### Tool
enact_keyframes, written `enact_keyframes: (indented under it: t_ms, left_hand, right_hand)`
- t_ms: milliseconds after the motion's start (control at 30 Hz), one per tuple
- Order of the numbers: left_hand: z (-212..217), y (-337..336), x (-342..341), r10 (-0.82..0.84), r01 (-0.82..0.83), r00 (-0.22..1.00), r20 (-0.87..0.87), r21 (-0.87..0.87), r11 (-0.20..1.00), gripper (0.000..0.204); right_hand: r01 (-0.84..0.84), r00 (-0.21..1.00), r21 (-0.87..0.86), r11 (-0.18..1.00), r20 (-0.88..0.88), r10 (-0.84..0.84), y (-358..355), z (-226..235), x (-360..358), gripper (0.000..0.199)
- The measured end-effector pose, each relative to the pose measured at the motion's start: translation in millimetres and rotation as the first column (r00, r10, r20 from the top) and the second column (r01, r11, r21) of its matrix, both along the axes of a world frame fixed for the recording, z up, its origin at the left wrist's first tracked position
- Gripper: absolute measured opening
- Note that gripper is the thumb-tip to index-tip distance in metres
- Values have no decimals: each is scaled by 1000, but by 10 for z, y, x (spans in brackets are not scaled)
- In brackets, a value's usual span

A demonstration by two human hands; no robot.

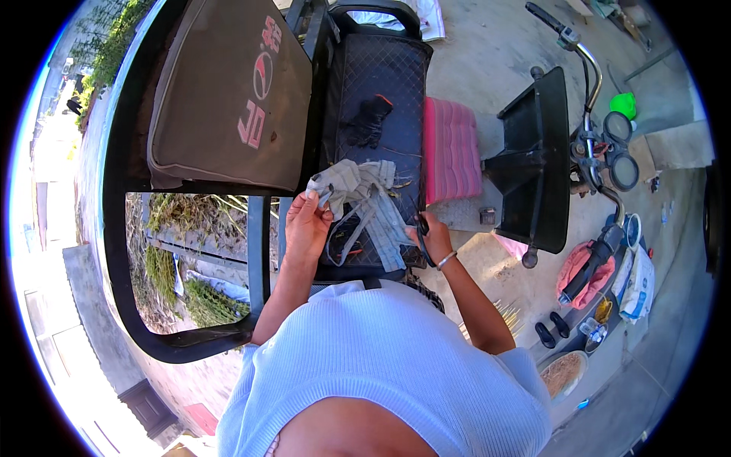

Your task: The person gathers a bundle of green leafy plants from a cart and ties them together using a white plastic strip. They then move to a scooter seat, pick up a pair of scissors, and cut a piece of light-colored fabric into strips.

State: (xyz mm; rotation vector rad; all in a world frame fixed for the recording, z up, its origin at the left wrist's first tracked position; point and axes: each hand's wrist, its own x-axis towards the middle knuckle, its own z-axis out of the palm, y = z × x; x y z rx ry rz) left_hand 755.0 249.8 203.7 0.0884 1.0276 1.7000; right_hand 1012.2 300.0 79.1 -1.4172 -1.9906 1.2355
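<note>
My left hand [307, 230] pinches the upper left end of a pale grey striped cloth [384, 217], its thumb and fingers pressed together. The cloth lies crumpled over a dark quilted seat, with loose strips trailing toward me. At the cloth's right side, my right hand [434, 238] is closed round black-handled scissors [423, 238]; their blades are hard to make out. Farther up the seat lies a black glove [371, 120] with an orange-red edge. Another black piece with a bit of red [346, 247] shows partly beneath the cloth.
The black seat [381, 68] belongs to a three-wheeled vehicle. On its left stands a brown padded backrest [236, 99] in a black frame. To the right are a pink striped cushion [451, 148], a black front panel [537, 160] and handlebars [590, 145]. Slippers [552, 329] lie on the ground.
</note>
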Motion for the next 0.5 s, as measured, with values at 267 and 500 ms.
enact_keyframes:
  t_ms: [267,500]
  left_hand:
    - [55,-38,29,-101,100,991,91,12,995,3]
    - [17,-101,143,-72,73,997,-32,6,997,7]
  right_hand:
    - [-44,912,-156,987,397,103,359,-829,-795,60]
    - [-129,964,-380,916,-265,26,509,111,-740,32]
